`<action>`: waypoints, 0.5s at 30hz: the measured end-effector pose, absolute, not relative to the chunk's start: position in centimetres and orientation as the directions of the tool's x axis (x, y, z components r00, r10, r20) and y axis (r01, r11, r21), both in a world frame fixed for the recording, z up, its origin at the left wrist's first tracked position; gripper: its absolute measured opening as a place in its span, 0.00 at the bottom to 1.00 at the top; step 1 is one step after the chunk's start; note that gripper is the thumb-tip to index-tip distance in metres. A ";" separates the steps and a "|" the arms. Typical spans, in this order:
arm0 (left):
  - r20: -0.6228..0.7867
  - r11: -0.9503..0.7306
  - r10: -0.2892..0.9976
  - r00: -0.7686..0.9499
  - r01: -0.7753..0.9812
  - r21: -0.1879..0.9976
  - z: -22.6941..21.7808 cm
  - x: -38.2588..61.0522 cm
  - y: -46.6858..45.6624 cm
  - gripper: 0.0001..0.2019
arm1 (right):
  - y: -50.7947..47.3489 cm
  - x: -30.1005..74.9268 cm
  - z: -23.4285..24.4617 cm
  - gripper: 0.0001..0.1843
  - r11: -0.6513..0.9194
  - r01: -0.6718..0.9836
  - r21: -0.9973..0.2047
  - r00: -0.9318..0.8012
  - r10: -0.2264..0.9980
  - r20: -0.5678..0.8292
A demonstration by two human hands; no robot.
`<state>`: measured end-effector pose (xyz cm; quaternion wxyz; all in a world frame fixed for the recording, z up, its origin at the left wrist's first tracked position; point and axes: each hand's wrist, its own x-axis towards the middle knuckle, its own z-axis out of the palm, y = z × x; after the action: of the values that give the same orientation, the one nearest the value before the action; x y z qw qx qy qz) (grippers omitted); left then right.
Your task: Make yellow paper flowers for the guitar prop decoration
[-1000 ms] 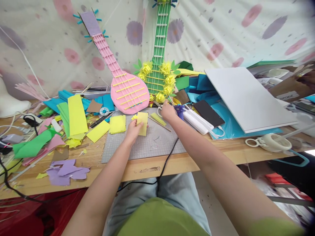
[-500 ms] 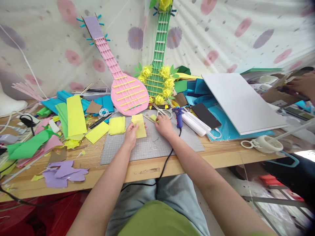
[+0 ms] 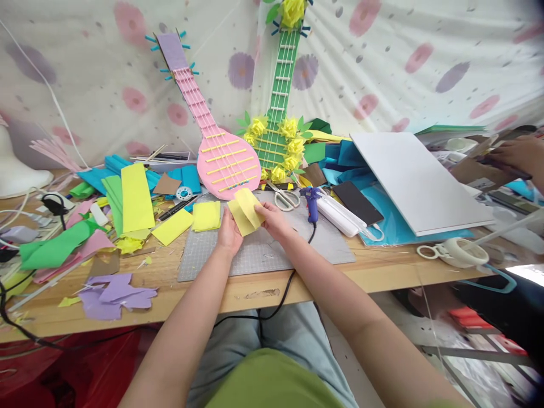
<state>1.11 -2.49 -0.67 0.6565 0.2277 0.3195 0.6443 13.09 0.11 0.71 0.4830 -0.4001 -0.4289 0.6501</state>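
Observation:
Both of my hands hold a small folded piece of yellow paper [image 3: 245, 211] just above the grey cutting mat [image 3: 272, 252]. My left hand [image 3: 228, 235] grips it from below with closed fingers. My right hand [image 3: 274, 221] pinches its right edge. Scissors [image 3: 284, 198] and a blue glue gun [image 3: 311, 202] lie on the mat just beyond my right hand. A yellow paper square [image 3: 206, 216] lies left of my hands.
A pink paper guitar [image 3: 221, 158] and a green one with yellow flowers [image 3: 278, 141] lean on the backdrop. Coloured paper scraps [image 3: 114, 209] litter the left side. A white board [image 3: 419, 178], a black phone [image 3: 357, 203] and a tape dispenser [image 3: 461, 252] are right. Another person's hand [image 3: 516, 153] is at far right.
My right hand came back from the scissors near the green guitar to the yellow paper. Both hands now hold the paper lifted and folded, where the left hand held it flat alone.

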 end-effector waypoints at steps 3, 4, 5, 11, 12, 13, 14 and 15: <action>-0.098 0.043 0.994 -0.038 -0.705 0.708 -0.9 1.0 -2.5 0.23 | -0.3 11.4 -0.3 0.13 -0.132 -0.215 -0.968 -0.144 0.984 -0.102; -0.102 0.041 0.994 -0.046 -0.699 0.714 -1.0 0.9 -2.5 0.22 | -0.4 11.0 -0.6 0.14 -0.113 -0.192 -0.975 -0.139 0.986 -0.087; -0.106 0.040 0.993 -0.053 -0.691 0.721 -1.2 0.9 -2.5 0.21 | -0.4 10.7 -0.9 0.14 -0.093 -0.169 -0.981 -0.140 0.988 -0.069; -0.095 0.021 0.993 -0.069 -0.692 0.721 -1.9 1.0 -2.2 0.15 | -0.4 9.9 -1.9 0.14 0.019 0.027 -0.999 -0.078 0.997 0.017; -0.096 0.016 0.992 -0.076 -0.696 0.718 -1.9 1.0 -2.1 0.14 | -0.4 9.9 -2.0 0.13 0.038 0.066 -0.997 -0.075 0.997 0.033; -0.100 0.010 0.991 -0.087 -0.701 0.713 -1.8 1.0 -2.1 0.14 | -0.5 10.0 -2.0 0.12 0.062 0.102 -0.993 -0.078 0.996 0.054; -0.109 0.007 0.989 -0.099 -0.708 0.707 -1.8 1.0 -2.2 0.14 | -0.5 10.1 -1.9 0.12 0.091 0.137 -0.986 -0.084 0.993 0.080; -0.120 0.009 0.987 -0.105 -0.716 0.698 -1.7 1.0 -2.2 0.15 | -0.6 10.3 -1.8 0.12 0.123 0.173 -0.977 -0.092 0.990 0.108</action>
<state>1.00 -2.18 -1.72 0.6344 0.2122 0.3193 0.6712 10.32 -0.62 -1.83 0.4607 -0.4919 -0.5908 0.4435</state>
